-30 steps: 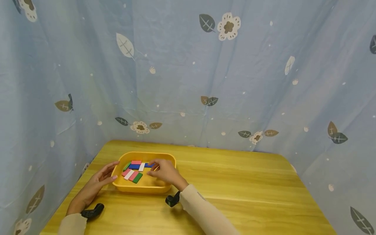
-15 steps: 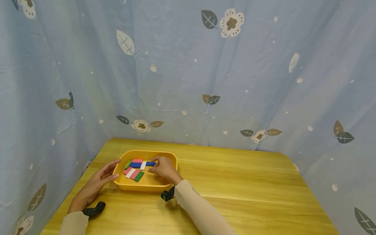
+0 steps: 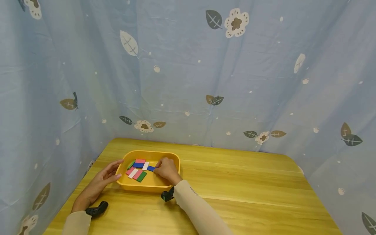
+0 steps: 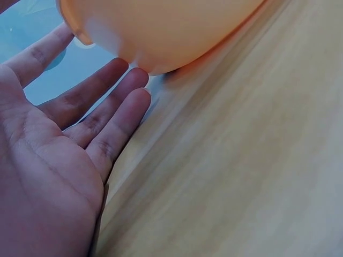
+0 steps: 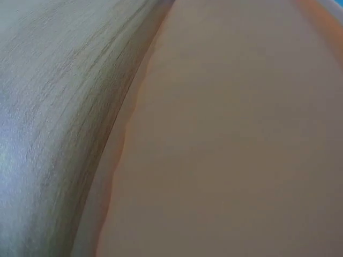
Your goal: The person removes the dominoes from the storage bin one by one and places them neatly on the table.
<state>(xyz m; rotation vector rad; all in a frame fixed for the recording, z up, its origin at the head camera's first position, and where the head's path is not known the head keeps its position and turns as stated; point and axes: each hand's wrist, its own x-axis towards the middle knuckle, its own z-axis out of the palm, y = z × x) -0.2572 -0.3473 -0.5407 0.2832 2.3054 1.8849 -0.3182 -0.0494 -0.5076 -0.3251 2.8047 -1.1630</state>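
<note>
A yellow plastic tray (image 3: 144,188) stands on the wooden table, with flat coloured blocks in it. My left hand (image 3: 101,182) is at the tray's left end; in the left wrist view its fingers (image 4: 120,120) are extended against or close to the outer wall (image 4: 161,32). My right hand (image 3: 166,169) reaches inside, its fingertips pinching the right end of a blue block (image 3: 151,168). Left of that block lies a white block (image 3: 145,165), then another blue block (image 3: 138,165). Only the tray's wall (image 5: 225,134) and table show in the right wrist view; the hand is out of sight there.
A pink block (image 3: 140,161) and a light green block (image 3: 131,164) lie at the tray's back left. In front, a slanted row ends in a dark green block (image 3: 141,177). The table (image 3: 235,189) extends right; a blue patterned curtain (image 3: 188,81) hangs behind.
My right hand has come down onto the right-hand blue block, whose right end now sits nearer me, so it lies aslant. The left hand has kept its place by the tray.
</note>
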